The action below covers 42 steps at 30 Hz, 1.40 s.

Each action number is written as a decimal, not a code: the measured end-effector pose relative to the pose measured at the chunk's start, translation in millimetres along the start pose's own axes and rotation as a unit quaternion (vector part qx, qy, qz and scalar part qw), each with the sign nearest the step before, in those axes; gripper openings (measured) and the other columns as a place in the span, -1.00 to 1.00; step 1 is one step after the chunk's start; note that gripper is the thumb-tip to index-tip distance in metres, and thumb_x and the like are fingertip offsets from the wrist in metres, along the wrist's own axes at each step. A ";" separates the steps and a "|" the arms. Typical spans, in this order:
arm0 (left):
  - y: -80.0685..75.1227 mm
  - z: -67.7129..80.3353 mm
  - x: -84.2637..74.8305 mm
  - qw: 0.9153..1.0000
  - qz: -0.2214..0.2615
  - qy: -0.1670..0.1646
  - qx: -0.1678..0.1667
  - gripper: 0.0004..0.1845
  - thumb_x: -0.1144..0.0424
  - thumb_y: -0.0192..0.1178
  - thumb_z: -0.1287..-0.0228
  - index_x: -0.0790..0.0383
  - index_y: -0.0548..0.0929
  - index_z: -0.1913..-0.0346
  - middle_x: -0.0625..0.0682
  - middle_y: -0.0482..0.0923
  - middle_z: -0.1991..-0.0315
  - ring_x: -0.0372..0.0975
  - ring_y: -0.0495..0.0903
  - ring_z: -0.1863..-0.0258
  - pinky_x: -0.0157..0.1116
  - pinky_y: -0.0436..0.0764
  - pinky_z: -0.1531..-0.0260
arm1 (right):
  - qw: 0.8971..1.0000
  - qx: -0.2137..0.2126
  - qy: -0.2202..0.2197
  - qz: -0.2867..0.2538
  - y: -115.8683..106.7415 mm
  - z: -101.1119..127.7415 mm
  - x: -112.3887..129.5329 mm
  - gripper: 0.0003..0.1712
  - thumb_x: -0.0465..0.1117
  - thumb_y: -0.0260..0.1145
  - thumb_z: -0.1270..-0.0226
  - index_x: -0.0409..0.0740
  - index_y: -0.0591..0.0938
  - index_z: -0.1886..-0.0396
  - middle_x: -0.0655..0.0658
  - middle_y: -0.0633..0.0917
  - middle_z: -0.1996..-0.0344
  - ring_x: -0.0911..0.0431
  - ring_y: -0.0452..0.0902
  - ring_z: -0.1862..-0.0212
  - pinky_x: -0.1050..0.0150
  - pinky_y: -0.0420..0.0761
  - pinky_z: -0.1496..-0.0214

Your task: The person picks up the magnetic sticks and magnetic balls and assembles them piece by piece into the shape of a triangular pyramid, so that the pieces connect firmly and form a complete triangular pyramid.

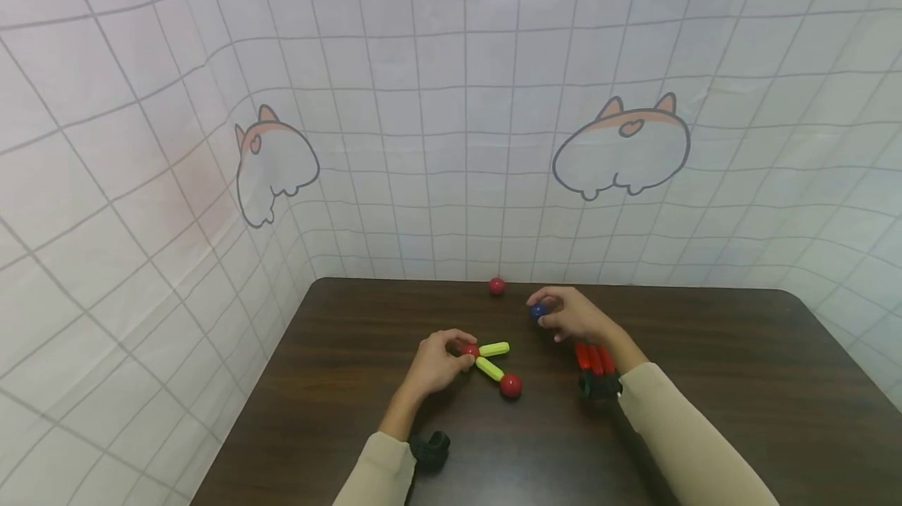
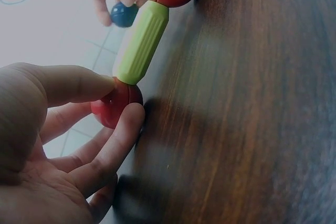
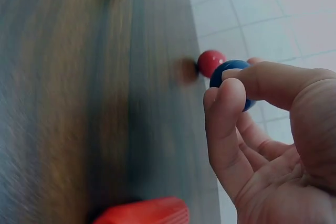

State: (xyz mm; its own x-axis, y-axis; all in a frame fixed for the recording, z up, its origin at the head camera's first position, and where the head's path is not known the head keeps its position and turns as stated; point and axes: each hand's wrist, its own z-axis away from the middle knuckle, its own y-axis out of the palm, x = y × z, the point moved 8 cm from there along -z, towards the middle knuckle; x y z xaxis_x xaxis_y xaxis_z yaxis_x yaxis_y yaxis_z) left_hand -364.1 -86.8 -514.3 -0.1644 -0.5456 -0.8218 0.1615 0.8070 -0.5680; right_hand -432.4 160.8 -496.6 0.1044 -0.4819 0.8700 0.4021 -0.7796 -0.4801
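My left hand (image 1: pixel 438 361) pinches a red ball (image 2: pixel 113 109) between thumb and fingers. Two yellow-green rods spread from that ball in the head view, one pointing right, the other rod (image 2: pixel 142 43) running to a second red ball (image 1: pixel 510 385). Farther back on the right, my right hand (image 1: pixel 574 314) holds a blue ball (image 1: pixel 538 310) by thumb and fingertips. In the right wrist view the blue ball (image 3: pixel 229 67) is partly covered by the fingers, above the dark wooden table (image 1: pixel 705 381).
A loose red ball (image 1: pixel 496 286) sits at the table's back edge. Several red rods (image 1: pixel 594 359) lie side by side under my right wrist, partly hidden by it. Behind the table hangs a white checked cloth (image 1: pixel 465 138). Black wrist cameras (image 1: pixel 431 451) sit on both wrists.
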 end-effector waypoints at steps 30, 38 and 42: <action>-3.1 4.1 -0.4 1.000 0.008 -0.012 0.009 -0.75 0.31 0.38 -0.28 0.13 0.74 -0.01 0.08 0.72 0.15 -0.24 0.70 0.45 -0.29 0.56 0.38 | 0.995 -0.001 -0.043 -0.093 51.2 30.7 -1.4 -0.52 -0.38 0.37 -0.33 -0.25 0.56 -0.24 -0.43 0.53 -0.11 0.05 0.55 0.46 0.28 0.61 0.53; -2.7 4.7 -0.9 1.000 0.008 -0.013 0.009 -0.76 0.31 0.37 -0.29 0.12 0.74 -0.01 0.07 0.70 0.15 -0.24 0.68 0.44 -0.27 0.56 0.37 | 0.994 -0.001 -0.051 -0.099 57.2 31.3 0.7 -0.53 -0.41 0.37 -0.32 -0.27 0.56 -0.22 -0.43 0.54 -0.06 0.06 0.52 0.49 0.31 0.59 0.55; -2.1 4.6 -0.4 1.000 0.010 -0.014 0.009 -0.78 0.31 0.36 -0.30 0.08 0.74 0.01 0.06 0.68 0.15 -0.25 0.66 0.45 -0.25 0.56 0.36 | 0.994 0.003 -0.052 -0.095 59.5 31.6 1.8 -0.54 -0.41 0.36 -0.34 -0.30 0.55 -0.23 -0.43 0.54 -0.04 0.08 0.52 0.52 0.31 0.59 0.55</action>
State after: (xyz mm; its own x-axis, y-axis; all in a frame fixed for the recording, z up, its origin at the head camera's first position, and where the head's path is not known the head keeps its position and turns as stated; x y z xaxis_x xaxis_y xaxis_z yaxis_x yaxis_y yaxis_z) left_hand -359.8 -89.3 -513.0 -0.1334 -0.5355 -0.8339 0.1826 0.8137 -0.5518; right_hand -379.6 126.1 -520.0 0.1195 -0.2808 0.9523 0.4298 -0.8500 -0.3046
